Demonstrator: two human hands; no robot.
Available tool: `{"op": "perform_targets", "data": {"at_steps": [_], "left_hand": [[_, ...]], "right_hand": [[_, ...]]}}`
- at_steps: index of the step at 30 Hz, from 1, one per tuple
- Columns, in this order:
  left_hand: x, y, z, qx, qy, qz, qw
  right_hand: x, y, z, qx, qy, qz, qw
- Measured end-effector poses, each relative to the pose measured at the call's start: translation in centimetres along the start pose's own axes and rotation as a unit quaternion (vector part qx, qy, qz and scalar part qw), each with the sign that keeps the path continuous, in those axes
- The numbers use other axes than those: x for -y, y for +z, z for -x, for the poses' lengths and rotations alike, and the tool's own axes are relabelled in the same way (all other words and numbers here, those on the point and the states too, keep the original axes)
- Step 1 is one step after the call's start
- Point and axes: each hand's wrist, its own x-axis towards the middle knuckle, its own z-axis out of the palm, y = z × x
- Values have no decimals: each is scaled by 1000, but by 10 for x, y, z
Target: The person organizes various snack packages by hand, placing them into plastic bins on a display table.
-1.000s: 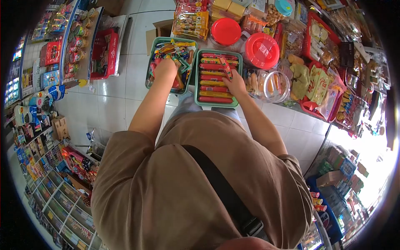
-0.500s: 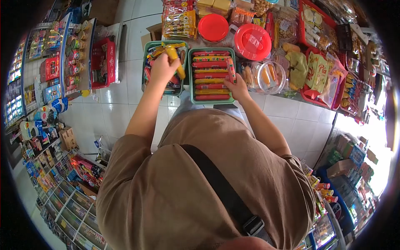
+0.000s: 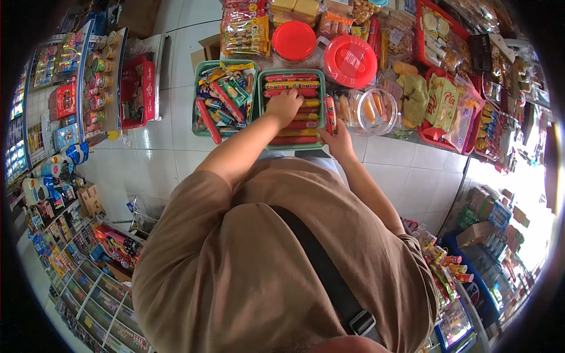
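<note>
My left hand [image 3: 285, 109] reaches into the right green basket [image 3: 322, 79], its fingers curled down on a row of red and yellow wrapped snack sticks marked "Chubby". A yellow snack stick [image 3: 310, 102] shows at its fingertips, though my hand hides most of it. Closed around the lower end of an upright red snack stick [image 3: 331, 112] is my right hand [image 3: 338, 141], at the basket's right edge. To the left, another green basket [image 3: 196, 88] holds mixed small wrapped packets. Red sticks [image 3: 207, 120] lie among them, one leaning over the near rim.
Clear jars with red lids [image 3: 351, 60] stand behind the baskets. An open-topped clear jar [image 3: 376, 110] is close to my right hand. Red baskets of snacks [image 3: 421, 132] line the right side, and a shelf rack [image 3: 85, 76] stands at left.
My left hand has moved right from above the left basket, where it held a yellow stick, down into the right basket. My right hand still holds the red stick, slightly lower.
</note>
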Motion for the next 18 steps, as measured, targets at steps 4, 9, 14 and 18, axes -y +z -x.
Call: {"op": "perform_targets", "data": {"at_steps": [4,9,14,18], "left_hand": [[8,-2,-6,-32,0,13,999],[38,-7,0,16,-55,20,998],[66,-57,44,-110,-178,80,975],[112,-62,100,-172,-347,185,903]], "right_hand": [[-12,0,-2,21,-34,181,983],[7,12,-12,72,-238,423,871],[4,49,-61,35,-362,531,765],[11,61,-81,41,-366,534,761]]}}
